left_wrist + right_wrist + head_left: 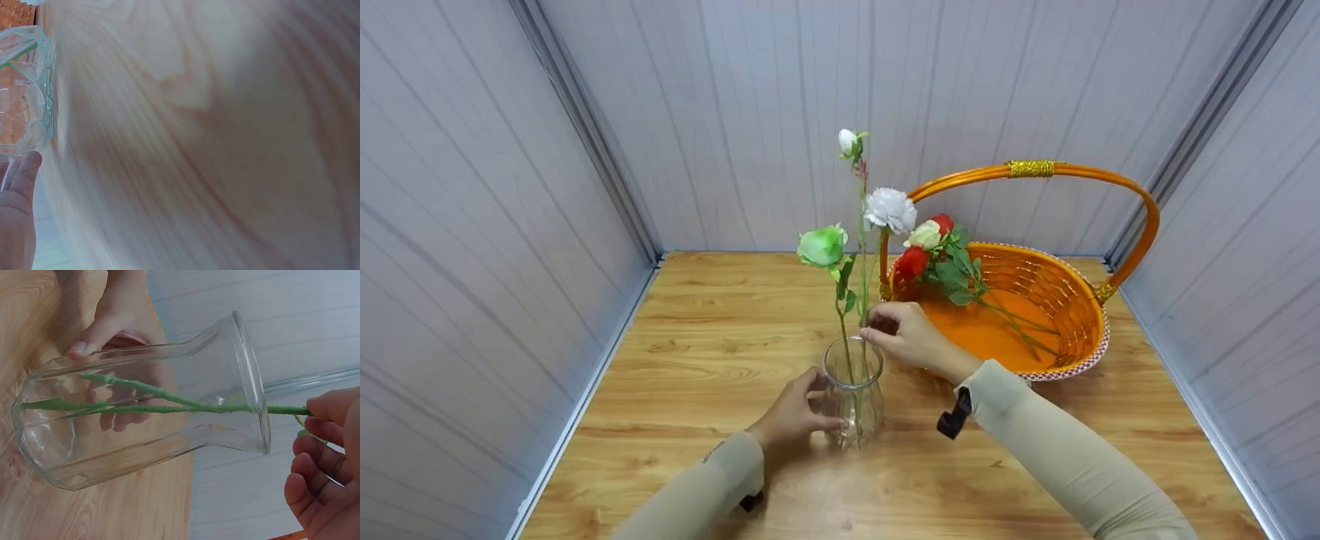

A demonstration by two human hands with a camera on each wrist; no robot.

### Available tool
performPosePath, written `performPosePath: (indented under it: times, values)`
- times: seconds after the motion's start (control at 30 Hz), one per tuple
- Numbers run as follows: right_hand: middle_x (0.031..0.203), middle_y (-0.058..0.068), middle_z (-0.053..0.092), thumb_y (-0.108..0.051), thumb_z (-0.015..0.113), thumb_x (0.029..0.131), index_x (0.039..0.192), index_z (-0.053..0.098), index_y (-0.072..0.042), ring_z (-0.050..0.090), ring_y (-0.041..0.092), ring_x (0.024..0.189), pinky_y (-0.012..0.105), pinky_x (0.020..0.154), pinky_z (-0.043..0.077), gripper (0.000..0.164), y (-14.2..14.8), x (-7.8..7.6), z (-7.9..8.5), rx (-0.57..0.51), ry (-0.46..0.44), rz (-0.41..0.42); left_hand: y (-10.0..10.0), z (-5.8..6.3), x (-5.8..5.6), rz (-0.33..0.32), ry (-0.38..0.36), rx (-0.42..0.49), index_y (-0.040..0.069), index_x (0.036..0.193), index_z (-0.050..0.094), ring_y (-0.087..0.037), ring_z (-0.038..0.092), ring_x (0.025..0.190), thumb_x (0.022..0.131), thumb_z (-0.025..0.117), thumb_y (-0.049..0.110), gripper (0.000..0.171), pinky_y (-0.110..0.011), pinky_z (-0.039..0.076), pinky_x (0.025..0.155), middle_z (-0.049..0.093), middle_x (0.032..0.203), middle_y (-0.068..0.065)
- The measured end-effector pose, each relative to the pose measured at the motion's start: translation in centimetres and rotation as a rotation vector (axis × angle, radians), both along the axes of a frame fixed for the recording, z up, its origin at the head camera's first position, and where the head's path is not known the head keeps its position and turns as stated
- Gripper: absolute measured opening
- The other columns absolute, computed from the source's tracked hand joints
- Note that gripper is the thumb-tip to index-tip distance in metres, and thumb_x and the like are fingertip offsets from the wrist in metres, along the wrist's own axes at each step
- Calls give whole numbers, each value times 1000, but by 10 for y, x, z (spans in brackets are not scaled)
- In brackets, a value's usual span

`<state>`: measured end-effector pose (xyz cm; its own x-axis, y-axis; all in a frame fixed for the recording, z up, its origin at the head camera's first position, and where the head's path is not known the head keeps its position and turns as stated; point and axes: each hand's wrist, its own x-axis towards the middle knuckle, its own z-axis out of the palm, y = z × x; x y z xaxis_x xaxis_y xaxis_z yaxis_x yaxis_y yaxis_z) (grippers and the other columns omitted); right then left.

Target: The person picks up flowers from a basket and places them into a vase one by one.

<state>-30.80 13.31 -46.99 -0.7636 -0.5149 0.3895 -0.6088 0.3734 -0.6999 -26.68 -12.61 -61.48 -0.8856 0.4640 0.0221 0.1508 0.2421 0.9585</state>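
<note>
A clear glass vase (864, 409) stands on the wooden table, with green stems (140, 405) reaching down inside it. My left hand (795, 412) grips the vase low on its left side, thumb in front and fingers behind the glass. Just above the rim, my right hand (911, 337) pinches a green flower stem (287, 410) between thumb and index finger; its other fingers curl loosely. Over the vase rise a green rose (823, 247), a white carnation (891, 209) and a white bud (847, 141). In the left wrist view only part of the left hand (19, 208) shows beside the vase.
An orange wicker basket (1084, 330) with a tall arched handle (1144, 225) stands right of the vase. In it lie red flowers (913, 262) and a cream rose (925, 235), heads over the left rim. Pale panel walls (735, 135) enclose the table at the back and sides.
</note>
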Motion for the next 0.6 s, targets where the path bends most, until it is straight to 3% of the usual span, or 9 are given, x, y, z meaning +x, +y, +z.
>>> performPosePath:
  times: [0.37,0.6]
  values:
    - [89,13,75,-11,75,102,98,78,-1,57,8,77,20,71,51,11,-1,1,-6,-15,-35,-22,1,-1,-1,6,7,3,11,136,56,-43,62,139,81,98,15,69,-60,54,117,66,140,-13]
    - [88,15,72,-11,79,98,110,76,6,55,9,76,19,69,48,22,5,1,-9,-12,-80,-46,0,-1,-1,3,13,-8,10,139,57,-43,58,142,83,97,17,70,-63,49,121,66,142,-11]
